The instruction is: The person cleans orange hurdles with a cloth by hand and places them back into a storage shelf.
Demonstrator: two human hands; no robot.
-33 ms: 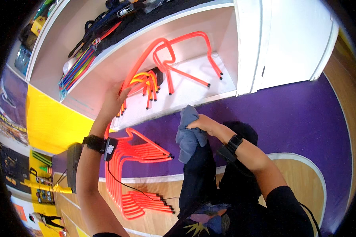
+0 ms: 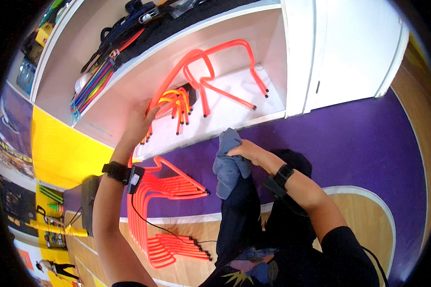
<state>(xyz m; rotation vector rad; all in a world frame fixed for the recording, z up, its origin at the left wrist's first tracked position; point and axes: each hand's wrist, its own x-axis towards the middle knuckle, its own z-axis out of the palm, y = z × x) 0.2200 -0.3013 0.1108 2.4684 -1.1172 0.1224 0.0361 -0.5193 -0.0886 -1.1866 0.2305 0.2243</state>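
Observation:
My left hand (image 2: 138, 122) reaches into a white shelf compartment (image 2: 234, 88) and grips the lower end of a tall orange hurdle (image 2: 203, 60) standing there. A second orange hurdle leans beside it. A bunch of small yellow and orange hurdles (image 2: 177, 103) sits just right of that hand. My right hand (image 2: 244, 150) is held in front of the shelf's edge, closed on a crumpled blue-grey cloth (image 2: 227, 167) that hangs down from it. Both wrists wear black bands.
Stacks of orange hurdles (image 2: 170, 189) lie on the purple and wooden floor (image 2: 359, 143) below the shelf. The shelf above holds coloured cords and straps (image 2: 98, 76). A white cabinet door (image 2: 349, 52) is at the right, a black box (image 2: 88, 196) at the left.

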